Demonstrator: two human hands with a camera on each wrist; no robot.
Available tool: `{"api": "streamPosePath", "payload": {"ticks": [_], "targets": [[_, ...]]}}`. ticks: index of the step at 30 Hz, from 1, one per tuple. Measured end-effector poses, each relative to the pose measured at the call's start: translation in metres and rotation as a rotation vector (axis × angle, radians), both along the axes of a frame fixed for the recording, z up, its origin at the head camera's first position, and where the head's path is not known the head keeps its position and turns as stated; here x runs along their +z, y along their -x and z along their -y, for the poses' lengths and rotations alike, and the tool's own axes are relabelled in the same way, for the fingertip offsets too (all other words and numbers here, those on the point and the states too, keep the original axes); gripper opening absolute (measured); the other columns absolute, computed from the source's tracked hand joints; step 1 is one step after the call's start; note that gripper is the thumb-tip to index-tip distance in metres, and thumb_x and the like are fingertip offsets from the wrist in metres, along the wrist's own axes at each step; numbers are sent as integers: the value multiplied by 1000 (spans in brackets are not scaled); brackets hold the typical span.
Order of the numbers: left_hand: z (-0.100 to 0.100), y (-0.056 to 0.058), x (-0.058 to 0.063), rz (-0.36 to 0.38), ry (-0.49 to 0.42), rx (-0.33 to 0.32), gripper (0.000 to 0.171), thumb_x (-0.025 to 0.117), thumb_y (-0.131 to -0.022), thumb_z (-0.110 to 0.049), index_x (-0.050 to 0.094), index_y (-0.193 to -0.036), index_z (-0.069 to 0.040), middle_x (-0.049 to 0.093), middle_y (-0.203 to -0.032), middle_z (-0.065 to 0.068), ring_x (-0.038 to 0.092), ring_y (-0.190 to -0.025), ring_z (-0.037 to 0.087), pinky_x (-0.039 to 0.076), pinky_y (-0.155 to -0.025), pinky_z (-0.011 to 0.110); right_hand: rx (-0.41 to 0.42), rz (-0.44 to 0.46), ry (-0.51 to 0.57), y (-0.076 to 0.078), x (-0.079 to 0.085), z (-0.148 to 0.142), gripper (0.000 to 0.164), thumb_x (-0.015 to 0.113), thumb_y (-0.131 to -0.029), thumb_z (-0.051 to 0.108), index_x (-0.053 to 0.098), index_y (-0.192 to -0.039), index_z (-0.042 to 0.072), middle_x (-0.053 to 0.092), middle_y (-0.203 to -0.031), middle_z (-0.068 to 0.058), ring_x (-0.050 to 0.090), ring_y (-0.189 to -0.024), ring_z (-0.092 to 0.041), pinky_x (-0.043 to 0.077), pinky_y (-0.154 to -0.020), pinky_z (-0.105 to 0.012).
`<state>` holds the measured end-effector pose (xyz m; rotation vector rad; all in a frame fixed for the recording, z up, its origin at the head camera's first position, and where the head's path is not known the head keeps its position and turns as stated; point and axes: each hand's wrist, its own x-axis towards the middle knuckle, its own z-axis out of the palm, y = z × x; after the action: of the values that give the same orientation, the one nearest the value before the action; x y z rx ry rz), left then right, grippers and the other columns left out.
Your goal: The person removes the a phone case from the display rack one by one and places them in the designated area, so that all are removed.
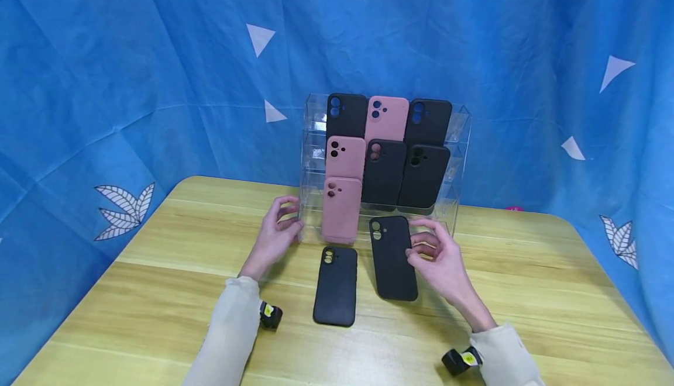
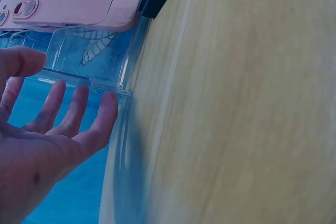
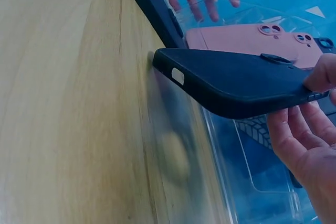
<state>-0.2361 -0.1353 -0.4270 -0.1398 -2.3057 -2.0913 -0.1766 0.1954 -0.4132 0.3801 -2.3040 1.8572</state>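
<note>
My right hand (image 1: 441, 263) pinches a black phone case (image 1: 394, 260) by its right edge, thumb on the back and fingers beneath. The case is raised and tilted before the rack; its port cutout shows in the right wrist view. A clear stepped display rack (image 1: 312, 213) stands at the back of the table. Against its left side, my left hand (image 1: 275, 231) rests with relaxed, spread fingers; its fingertips (image 2: 109, 100) touch the clear side panel. Another black phone case (image 1: 336, 289) lies flat in front of the rack. A pink phone case (image 1: 341, 210) stands in the rack's lowest row.
The upper rows hold several black and pink cases, among them a pink case (image 1: 387, 118) at top centre and a black case (image 1: 423, 178) at middle right. Behind the wooden table (image 1: 131, 310) hangs a blue curtain (image 1: 174, 70).
</note>
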Motion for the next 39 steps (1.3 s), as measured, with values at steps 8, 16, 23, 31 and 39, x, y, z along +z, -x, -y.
{"api": "streamPosePath", "payload": {"ticks": [8,16,23,31,39], "targets": [[-1,-1,1,10,-16,1,49,57,-96,4,46,-140,-14,51,-144,20,55,-134,44,58,-79,41,21,17,-40,-4,-1,-4,54,65,-85,-15,55,-136,1,70,-96,3,71,-81,-9,61,-73,-23],[0,-1,1,13,-19,-1,49,57,-96,4,46,-140,-14,51,-144,20,55,-134,44,58,-80,42,63,-11,-97,-8,-5,-7,51,67,-86,-14,58,-134,0,68,-105,-21,71,-82,-8,61,-72,-24],[0,0,0,5,-23,4,49,57,-96,5,46,-140,-13,50,-144,21,55,-133,45,58,-78,38,62,-3,-222,-11,-9,-7,46,72,-87,-8,64,-130,6,70,-106,-21,71,-82,-6,62,-64,-29],[-1,-1,0,-7,-22,8,48,56,-96,5,46,-139,-13,51,-143,21,56,-131,46,58,-76,37,79,29,-284,-13,-14,-4,44,74,-87,-5,66,-129,5,69,-108,-21,72,-80,-8,61,-56,-35],[-1,-1,0,6,-17,6,48,57,-97,4,46,-140,-14,51,-144,20,56,-132,44,58,-77,38,82,83,-317,-14,-15,0,43,75,-88,0,66,-130,3,69,-112,-21,74,-81,-17,61,-55,-30]]}}
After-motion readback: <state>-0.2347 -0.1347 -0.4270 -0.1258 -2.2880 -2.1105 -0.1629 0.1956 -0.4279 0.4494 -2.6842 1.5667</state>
